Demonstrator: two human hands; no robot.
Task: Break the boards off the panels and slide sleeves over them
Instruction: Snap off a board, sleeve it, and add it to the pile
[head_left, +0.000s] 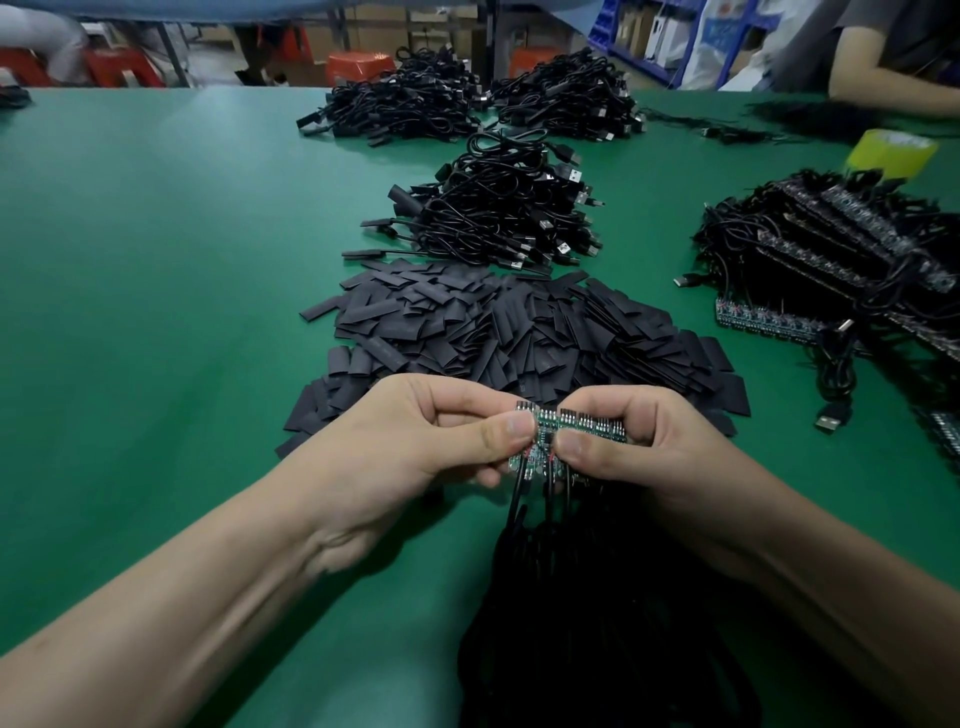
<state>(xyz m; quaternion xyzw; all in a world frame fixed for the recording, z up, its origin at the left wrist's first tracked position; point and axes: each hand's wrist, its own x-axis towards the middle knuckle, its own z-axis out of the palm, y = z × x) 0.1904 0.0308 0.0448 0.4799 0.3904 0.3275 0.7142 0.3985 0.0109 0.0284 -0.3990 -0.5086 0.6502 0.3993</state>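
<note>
panel (571, 428) long axis left-right | left hand (436, 436), right hand (639, 441) both pinch it

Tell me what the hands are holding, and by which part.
Both pinch one green board panel: the left hand grips its left end board, and the right hand grips the rest right beside it.

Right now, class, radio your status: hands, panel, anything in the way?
Left hand and right hand both pinch the panel, thumbs side by side. Sleeve pile just beyond. Cables hang beneath; nothing blocking.
</note>
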